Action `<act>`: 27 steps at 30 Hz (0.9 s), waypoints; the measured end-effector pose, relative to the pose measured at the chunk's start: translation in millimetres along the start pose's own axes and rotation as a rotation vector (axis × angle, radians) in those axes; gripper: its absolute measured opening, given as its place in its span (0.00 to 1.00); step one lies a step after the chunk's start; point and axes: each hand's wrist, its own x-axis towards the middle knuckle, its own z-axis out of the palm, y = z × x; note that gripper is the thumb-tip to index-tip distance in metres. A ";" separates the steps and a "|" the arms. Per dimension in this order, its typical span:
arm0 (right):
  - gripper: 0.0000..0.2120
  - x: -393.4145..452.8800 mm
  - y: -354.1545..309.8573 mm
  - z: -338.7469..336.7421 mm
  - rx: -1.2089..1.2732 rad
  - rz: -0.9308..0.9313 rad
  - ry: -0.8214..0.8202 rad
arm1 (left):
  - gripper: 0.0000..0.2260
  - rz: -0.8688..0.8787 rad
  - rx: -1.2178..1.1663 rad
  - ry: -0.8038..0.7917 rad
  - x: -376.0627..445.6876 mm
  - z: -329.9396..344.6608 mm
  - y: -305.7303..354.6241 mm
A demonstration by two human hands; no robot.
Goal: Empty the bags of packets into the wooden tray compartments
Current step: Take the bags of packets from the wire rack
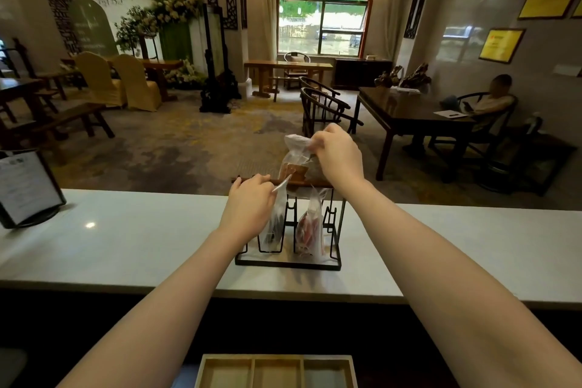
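Observation:
A black metal rack (288, 263) with a wooden top shelf stands on the white counter (126, 239). My right hand (337, 154) pinches the top of a clear bag of brown packets (296, 164) resting on the shelf. My left hand (252, 201) grips the top of a clear bag of dark packets (274, 224) hanging in front of the rack. A third clear bag with red packets (310, 227) leans against the rack to the right of it. The wooden tray (277, 372) with three compartments lies at the bottom edge, close to me, and its compartments hold nothing.
A framed sign on a round stand (25, 189) sits on the counter's left end. Beyond the counter lies a carpeted lounge with dark wooden tables and chairs; a person (491, 101) sits at the right table.

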 end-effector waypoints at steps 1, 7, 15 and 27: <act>0.09 -0.6 -1.0 -1.9 0.001 -0.020 0.016 | 0.16 -0.009 0.003 -0.010 1.4 -1.8 0.7; 0.10 16.6 -18.5 -44.3 0.387 0.125 0.306 | 0.14 -0.010 0.114 -0.062 7.4 -11.8 6.3; 0.08 -2.6 -56.0 -94.5 0.564 -0.017 0.194 | 0.16 -0.172 -0.447 -0.021 5.9 -52.0 -0.7; 0.06 -67.1 -60.2 -39.6 0.632 0.021 -0.403 | 0.24 -0.057 -0.830 -0.095 -32.1 -124.6 42.0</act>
